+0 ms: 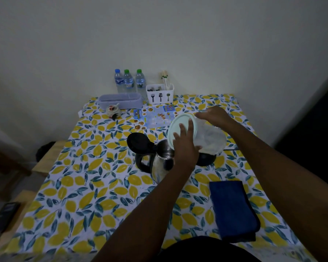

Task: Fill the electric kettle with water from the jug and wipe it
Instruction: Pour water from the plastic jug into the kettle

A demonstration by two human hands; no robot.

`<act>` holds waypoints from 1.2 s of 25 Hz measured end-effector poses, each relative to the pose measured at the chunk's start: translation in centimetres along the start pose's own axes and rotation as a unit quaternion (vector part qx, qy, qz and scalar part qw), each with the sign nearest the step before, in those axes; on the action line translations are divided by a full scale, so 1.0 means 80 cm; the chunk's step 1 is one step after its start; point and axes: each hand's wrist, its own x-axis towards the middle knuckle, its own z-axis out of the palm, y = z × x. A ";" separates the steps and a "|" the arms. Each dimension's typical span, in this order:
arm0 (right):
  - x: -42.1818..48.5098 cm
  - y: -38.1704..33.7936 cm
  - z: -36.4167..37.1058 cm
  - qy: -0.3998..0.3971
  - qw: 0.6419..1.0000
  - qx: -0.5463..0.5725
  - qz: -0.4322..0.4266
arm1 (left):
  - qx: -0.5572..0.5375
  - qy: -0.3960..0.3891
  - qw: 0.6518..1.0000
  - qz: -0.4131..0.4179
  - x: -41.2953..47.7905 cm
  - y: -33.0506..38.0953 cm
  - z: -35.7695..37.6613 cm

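The steel electric kettle [160, 167] stands mid-table with its black lid [137, 142] flipped open to the left. Above its mouth a clear plastic jug [210, 138] lies tilted on its side, its pale lid [178, 127] facing left toward the kettle. My left hand [185, 146] presses flat against the jug's lid and front. My right hand [215, 116] grips the jug from above at its far side. A folded dark blue cloth [233, 210] lies on the table to the right, untouched. Whether water is flowing I cannot tell.
The black kettle base [206, 159] sits behind the kettle under the jug. At the back stand three water bottles [129, 81], a white cutlery holder [159, 93], a lavender box [120, 101], a small jar [113, 110] and a printed leaflet [155, 116]. Wooden furniture [45, 157] is left of the table.
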 end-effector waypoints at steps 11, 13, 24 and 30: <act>-0.009 -0.018 -0.016 -0.006 1.000 -0.012 -0.021 | -0.027 0.011 0.999 -0.021 -0.008 0.012 -0.008; -0.013 -0.024 -0.020 -0.003 1.000 -0.016 -0.026 | -0.036 0.008 0.999 -0.023 -0.008 0.014 -0.011; -0.013 -0.033 -0.028 0.010 0.998 -0.041 -0.035 | -0.052 0.019 0.998 -0.021 -0.014 0.021 -0.023; -0.009 -0.033 -0.026 0.013 0.998 -0.051 -0.030 | -0.061 0.012 0.998 -0.018 -0.015 0.019 -0.025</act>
